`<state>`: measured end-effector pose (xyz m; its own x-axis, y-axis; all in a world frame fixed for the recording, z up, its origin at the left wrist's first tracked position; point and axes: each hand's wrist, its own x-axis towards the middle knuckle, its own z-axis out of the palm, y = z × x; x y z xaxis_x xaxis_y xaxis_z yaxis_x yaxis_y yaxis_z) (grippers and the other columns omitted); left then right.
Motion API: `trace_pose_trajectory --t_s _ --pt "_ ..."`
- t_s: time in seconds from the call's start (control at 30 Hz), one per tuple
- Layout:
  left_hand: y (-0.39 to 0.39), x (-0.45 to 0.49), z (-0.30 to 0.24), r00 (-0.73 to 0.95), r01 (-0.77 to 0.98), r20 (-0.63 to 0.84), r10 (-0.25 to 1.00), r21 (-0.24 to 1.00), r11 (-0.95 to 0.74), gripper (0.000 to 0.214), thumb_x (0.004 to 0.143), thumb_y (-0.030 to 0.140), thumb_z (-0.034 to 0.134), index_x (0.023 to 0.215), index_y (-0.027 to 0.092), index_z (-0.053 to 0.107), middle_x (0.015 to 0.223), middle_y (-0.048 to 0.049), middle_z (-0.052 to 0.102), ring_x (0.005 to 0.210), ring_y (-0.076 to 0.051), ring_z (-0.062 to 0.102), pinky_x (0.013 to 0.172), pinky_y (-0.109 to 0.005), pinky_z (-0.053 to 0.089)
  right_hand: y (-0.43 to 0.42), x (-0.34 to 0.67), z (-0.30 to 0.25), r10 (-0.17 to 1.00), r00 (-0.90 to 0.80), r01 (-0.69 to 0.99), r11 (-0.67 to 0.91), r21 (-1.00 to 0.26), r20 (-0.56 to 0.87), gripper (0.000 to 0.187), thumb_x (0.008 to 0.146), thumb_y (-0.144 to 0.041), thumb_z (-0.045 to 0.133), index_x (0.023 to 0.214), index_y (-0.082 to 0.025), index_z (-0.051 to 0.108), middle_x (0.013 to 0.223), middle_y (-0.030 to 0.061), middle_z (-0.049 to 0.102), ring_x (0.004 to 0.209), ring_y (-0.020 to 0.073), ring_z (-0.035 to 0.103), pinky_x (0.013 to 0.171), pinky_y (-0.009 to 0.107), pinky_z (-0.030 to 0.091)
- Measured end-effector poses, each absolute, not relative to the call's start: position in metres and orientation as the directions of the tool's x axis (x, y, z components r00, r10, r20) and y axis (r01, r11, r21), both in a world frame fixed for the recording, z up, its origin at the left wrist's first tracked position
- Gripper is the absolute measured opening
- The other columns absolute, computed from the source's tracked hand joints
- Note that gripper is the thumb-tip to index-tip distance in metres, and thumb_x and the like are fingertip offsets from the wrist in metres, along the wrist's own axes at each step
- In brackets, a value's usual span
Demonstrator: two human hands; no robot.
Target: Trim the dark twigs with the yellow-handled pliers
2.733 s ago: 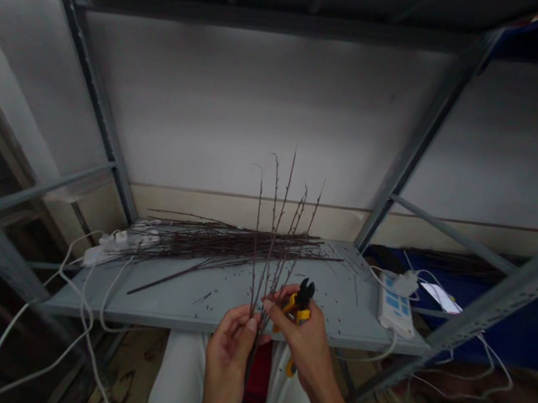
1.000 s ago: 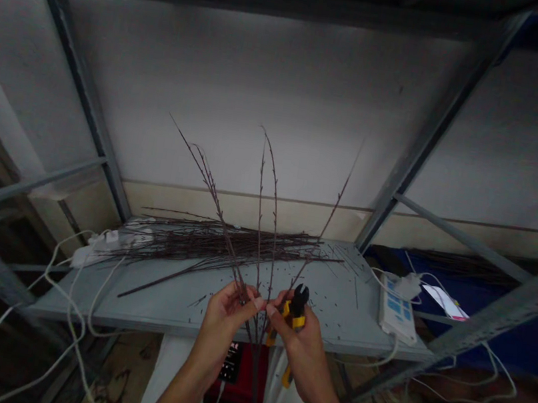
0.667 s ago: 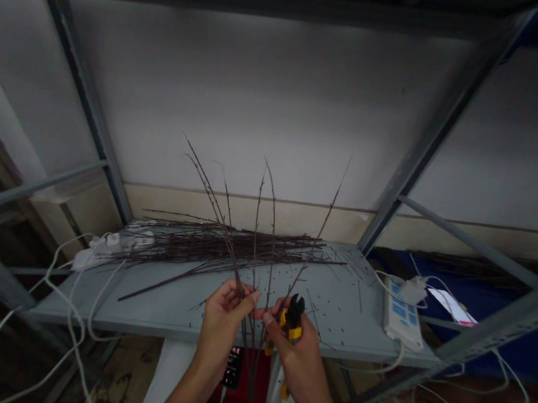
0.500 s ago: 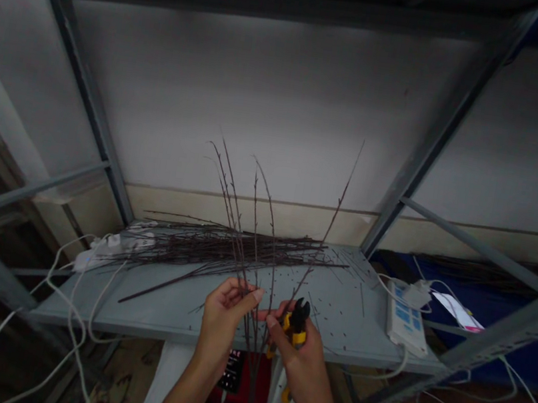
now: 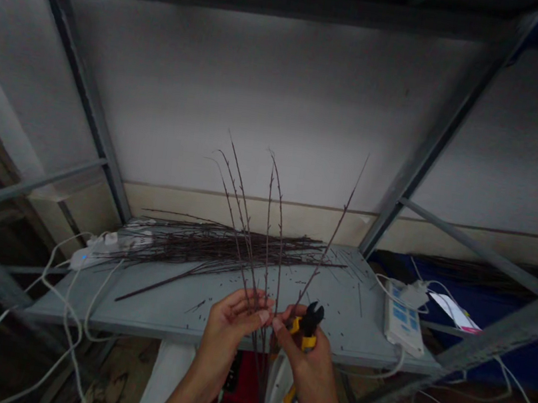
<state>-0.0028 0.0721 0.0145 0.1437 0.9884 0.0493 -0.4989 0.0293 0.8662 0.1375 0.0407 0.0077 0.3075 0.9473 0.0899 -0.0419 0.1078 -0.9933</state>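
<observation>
Grey shelf [image 5: 156, 311], twig pile [image 5: 222, 246] on it. Forked branch [image 5: 262, 396] rises past the front edge, between the hands — left hand [image 5: 228, 327] half-curled, pinching stems; right hand [image 5: 310, 369] wrapped round cutters [image 5: 312, 326], fingertips at the rightmost shoot. Shoots could snap if spread too hard. Branch base out of frame; fingertip contact murky.

Single head-worn view, forward and down across the nearby shelf [image 5: 156, 311] toward the wall [image 5: 263, 106]
</observation>
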Motion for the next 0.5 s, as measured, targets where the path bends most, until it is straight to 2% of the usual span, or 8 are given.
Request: trace_pose_trajectory --t_s 0.1,0.3,0.37,0.5 --pt "0.071 -0.004 0.009 0.098 -0.483 0.040 0.994 0.875 0.013 0.027 0.072 0.024 0.087 0.096 0.016 0.077 0.102 -0.0087 0.077 0.093 -0.020 0.071 0.090 -0.029 0.052 0.040 0.137 0.006 0.947 0.306 -0.052 0.116 -0.992 0.094 0.043 0.073 -0.053 0.080 0.096 -0.020 0.063 0.085 0.0035 0.069 0.076 0.0222 0.064 0.073 0.032 0.052" --pt "0.072 -0.008 0.006 0.141 -0.467 0.003 0.990 0.882 0.064 0.027 0.075 0.032 0.085 0.093 0.016 0.074 0.088 -0.0069 0.074 0.082 -0.021 0.071 0.070 -0.027 0.055 0.042 0.135 -0.001 0.956 0.275 -0.081 0.124 -0.989 0.098 0.041 0.077 -0.051 0.078 0.099 -0.021 0.061 0.086 0.0033 0.068 0.075 0.0212 0.063 0.071 0.034 0.052" --pt "0.072 -0.008 0.006 0.146 -0.455 0.011 0.989 0.889 0.057 0.027 0.076 0.034 0.084 0.092 0.016 0.072 0.089 -0.0073 0.073 0.084 -0.022 0.071 0.069 -0.027 0.055 0.043 0.135 -0.003 0.949 0.297 -0.044 0.120 -0.992 0.102 0.043 0.077 -0.053 0.077 0.101 -0.020 0.061 0.088 0.0042 0.068 0.076 0.0215 0.063 0.071 0.034 0.052" --pt "0.073 -0.010 0.007 0.114 -0.432 0.019 0.993 0.901 0.032 0.027 0.078 0.035 0.082 0.092 0.016 0.070 0.094 -0.0068 0.070 0.086 -0.022 0.069 0.067 -0.030 0.059 0.040 0.144 -0.004 0.949 0.298 0.139 0.068 -0.988 0.107 0.042 0.083 -0.060 0.067 0.093 -0.019 0.066 0.073 0.0030 0.064 0.068 0.0212 0.058 0.065 0.034 0.048"
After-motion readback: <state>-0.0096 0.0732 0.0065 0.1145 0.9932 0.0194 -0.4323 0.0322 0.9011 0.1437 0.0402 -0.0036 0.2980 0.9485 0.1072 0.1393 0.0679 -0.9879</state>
